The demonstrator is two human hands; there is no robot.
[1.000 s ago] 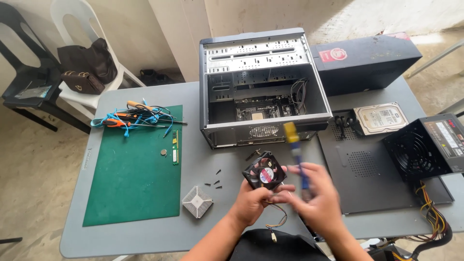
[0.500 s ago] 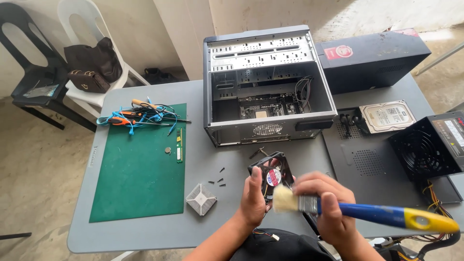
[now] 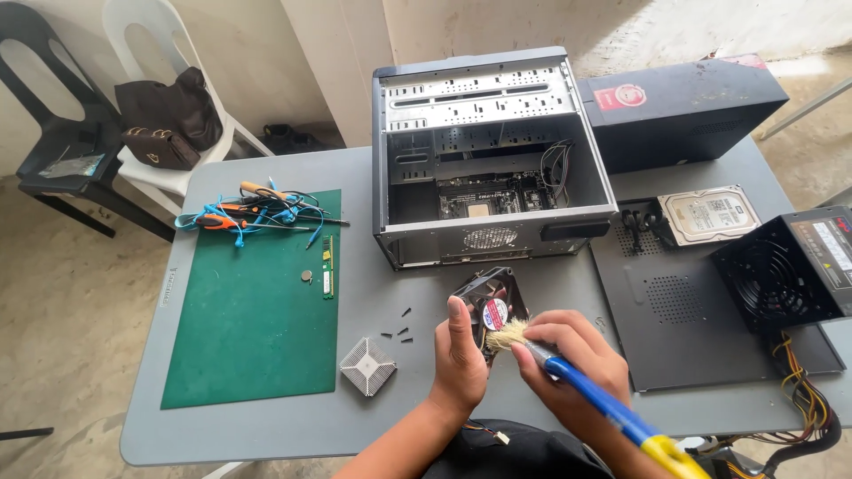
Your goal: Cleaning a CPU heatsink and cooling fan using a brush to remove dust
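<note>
A small black case fan (image 3: 491, 306) sits low in the middle of the frame, held upright just above the grey table (image 3: 266, 426). The left hand (image 3: 461, 355) is wrapped around the fan's left edge, thumb raised. The right hand (image 3: 568, 359) is closed around a paintbrush (image 3: 586, 395) with a blue handle and yellow end — its pale bristles touch the fan's hub, as far as the view shows. Just above stands an open computer case (image 3: 493, 151). A square heatsink (image 3: 367, 365) and loose screws (image 3: 399, 330) lie to the left, beside a green mat (image 3: 248, 328). At the right edge sits a power supply (image 3: 785, 270).
</note>
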